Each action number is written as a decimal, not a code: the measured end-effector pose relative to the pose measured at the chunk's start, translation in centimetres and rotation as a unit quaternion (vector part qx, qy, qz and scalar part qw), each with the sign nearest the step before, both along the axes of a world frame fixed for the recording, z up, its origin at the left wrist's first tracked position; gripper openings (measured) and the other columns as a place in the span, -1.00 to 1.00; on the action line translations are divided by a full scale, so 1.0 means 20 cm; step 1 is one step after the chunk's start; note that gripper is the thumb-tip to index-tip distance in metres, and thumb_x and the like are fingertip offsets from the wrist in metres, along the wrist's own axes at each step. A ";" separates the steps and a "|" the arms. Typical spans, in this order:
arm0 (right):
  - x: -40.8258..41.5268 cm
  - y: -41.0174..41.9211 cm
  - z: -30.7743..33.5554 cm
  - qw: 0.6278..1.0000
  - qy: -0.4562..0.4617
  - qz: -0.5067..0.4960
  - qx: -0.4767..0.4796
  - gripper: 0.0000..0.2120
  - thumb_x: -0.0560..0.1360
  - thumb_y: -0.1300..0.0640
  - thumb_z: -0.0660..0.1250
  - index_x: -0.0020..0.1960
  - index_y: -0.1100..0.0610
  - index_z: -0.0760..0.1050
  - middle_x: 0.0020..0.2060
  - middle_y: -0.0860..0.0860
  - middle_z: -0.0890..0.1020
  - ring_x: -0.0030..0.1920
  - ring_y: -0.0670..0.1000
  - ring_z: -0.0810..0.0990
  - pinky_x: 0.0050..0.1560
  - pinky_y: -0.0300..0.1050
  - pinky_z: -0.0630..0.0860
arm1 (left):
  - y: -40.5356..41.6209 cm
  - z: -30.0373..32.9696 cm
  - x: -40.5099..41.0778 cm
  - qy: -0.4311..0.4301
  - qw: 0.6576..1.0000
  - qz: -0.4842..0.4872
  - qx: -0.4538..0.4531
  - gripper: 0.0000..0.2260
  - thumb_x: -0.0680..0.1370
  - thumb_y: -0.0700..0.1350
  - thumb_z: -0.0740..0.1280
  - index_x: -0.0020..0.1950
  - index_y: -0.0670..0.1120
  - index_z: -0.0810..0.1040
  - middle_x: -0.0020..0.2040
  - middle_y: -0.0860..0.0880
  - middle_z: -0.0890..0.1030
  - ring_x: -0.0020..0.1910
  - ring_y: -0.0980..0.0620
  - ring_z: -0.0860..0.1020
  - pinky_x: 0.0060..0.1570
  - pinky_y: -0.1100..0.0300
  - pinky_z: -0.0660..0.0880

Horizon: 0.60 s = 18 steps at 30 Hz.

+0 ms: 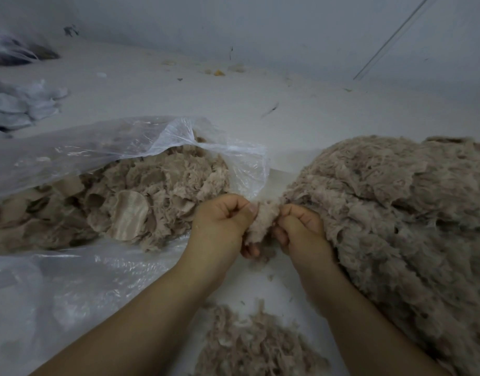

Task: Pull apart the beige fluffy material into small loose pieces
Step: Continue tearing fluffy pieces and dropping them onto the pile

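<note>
A small tuft of beige fluffy material (263, 221) is stretched between my two hands at the middle of the view. My left hand (222, 226) pinches its left side with curled fingers and thumb. My right hand (301, 229) grips its right side, knuckles close to the left hand. A big heap of loose beige fluff (396, 213) rises just right of my right hand. On the left a clear plastic bag (125, 142) lies open, with beige fabric pieces and fluff (130, 204) inside. A smaller pile of fluff (255, 346) lies between my forearms.
The work surface is a pale floor (260, 109) with scattered scraps and bits of debris near the far wall (260, 23). Crumpled white fabric (24, 104) and a dark bag (14, 50) lie at the far left. More clear plastic (71, 294) spreads under my left forearm.
</note>
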State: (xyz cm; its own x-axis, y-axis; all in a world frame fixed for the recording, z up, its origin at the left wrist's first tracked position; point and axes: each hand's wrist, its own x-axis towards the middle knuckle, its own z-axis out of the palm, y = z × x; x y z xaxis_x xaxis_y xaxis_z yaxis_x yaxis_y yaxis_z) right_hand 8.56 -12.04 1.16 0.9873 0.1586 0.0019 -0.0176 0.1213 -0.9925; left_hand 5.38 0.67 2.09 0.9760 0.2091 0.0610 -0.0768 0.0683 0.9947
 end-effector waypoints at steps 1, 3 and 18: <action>0.00 0.00 0.00 1.000 -0.002 0.003 0.006 -0.68 0.60 0.40 0.12 -0.33 0.29 0.35 -0.62 -0.09 0.30 -0.59 -0.19 0.21 -0.55 -0.37 0.19 | 0.00 0.00 0.00 -0.009 1.000 0.009 0.027 -0.79 0.60 -0.22 0.31 -0.21 -0.26 0.55 -0.44 -0.20 0.55 -0.56 -0.08 0.47 -0.55 0.13 0.43; -0.01 0.00 0.01 1.000 -0.008 0.018 0.011 -0.67 0.61 0.33 0.18 -0.33 0.23 0.34 -0.62 -0.11 0.33 -0.61 -0.21 0.25 -0.57 -0.39 0.23 | -0.01 -0.01 0.00 -0.026 0.996 0.020 0.089 -0.84 0.58 -0.22 0.34 -0.19 -0.20 0.55 -0.46 -0.13 0.53 -0.55 -0.04 0.46 -0.53 0.02 0.47; -0.01 -0.01 -0.01 1.000 -0.012 0.023 -0.003 -0.83 0.54 0.44 0.19 -0.19 0.52 0.42 -0.59 -0.06 0.37 -0.59 -0.19 0.28 -0.56 -0.36 0.27 | 0.00 0.01 0.03 -0.043 0.985 0.020 0.166 -0.82 0.55 -0.23 0.37 -0.26 -0.14 0.55 -0.51 -0.06 0.44 -0.51 0.02 0.37 -0.51 0.02 0.39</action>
